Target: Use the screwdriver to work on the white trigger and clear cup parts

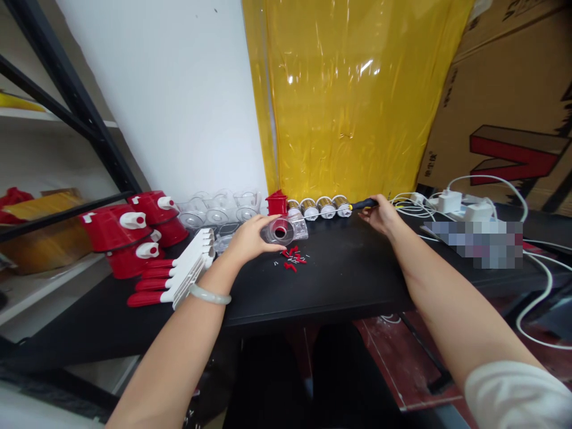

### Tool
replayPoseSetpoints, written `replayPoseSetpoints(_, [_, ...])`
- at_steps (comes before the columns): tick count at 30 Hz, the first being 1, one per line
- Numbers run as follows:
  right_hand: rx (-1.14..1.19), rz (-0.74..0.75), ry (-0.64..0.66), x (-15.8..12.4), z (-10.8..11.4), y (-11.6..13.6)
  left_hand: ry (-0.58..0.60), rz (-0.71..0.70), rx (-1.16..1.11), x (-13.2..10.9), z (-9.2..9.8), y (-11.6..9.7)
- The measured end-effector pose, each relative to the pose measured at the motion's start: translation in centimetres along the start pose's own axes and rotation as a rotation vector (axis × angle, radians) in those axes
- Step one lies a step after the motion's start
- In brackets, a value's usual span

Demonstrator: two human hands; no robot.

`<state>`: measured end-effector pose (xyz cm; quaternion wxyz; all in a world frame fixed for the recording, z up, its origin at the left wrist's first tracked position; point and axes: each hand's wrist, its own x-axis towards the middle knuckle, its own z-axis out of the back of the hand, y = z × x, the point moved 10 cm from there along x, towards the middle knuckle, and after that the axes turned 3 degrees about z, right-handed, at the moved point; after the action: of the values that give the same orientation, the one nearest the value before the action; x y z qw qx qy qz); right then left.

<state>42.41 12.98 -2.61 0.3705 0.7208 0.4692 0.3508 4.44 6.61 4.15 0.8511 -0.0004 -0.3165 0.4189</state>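
My left hand (pixel 250 238) is closed around a clear plastic housing (pixel 292 229) with a round opening that shows red inside. In my right hand (pixel 379 214) is a screwdriver (pixel 363 204) with a black and yellow handle. Its long thin shaft points left, and the tip reaches the housing's area; whether it touches is too small to tell. Just below the housing, small red plastic parts (pixel 290 267) and several screws (pixel 292 259) lie scattered on the black table. Behind the shaft stands a row of metallic drums (pixel 326 207) with white ends, beside a red hopper-like part (pixel 277 202).
On the left are stacked red bases (pixel 118 226) with white knobs and white cranks (pixel 194 262) with red handles. Clear plastic parts (pixel 218 208) line the back. Chargers (pixel 449 201) with white cables (pixel 536 262) occupy the right. A black table (pixel 348 274) carries everything.
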Motion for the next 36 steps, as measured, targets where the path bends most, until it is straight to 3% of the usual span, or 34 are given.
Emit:
replayPoseSetpoints(9, [-0.129, 0.054, -0.128, -0.5, 0.7, 0.5, -0.007, -0.005, -0.003, 0.0, 0.1, 0.0])
replayPoseSetpoints(16, [0.040, -0.004, -0.063, -0.8, -0.3, 0.4, 0.007, 0.006, -0.009, 0.0, 0.0, 0.0])
replayPoseSetpoints(23, [-0.066, -0.007, -0.104, -0.8, 0.2, 0.0, 0.000, 0.009, -0.003, 0.0, 0.0, 0.1])
replayPoseSetpoints(29, [0.088, -0.011, -0.061, -0.9, -0.4, 0.4, -0.006, -0.013, -0.004, 0.0, 0.0, -0.1])
replayPoseSetpoints(36, [0.001, 0.051, -0.088, -0.7, 0.1, 0.6, -0.011, -0.017, -0.003, 0.0, 0.0, 0.0])
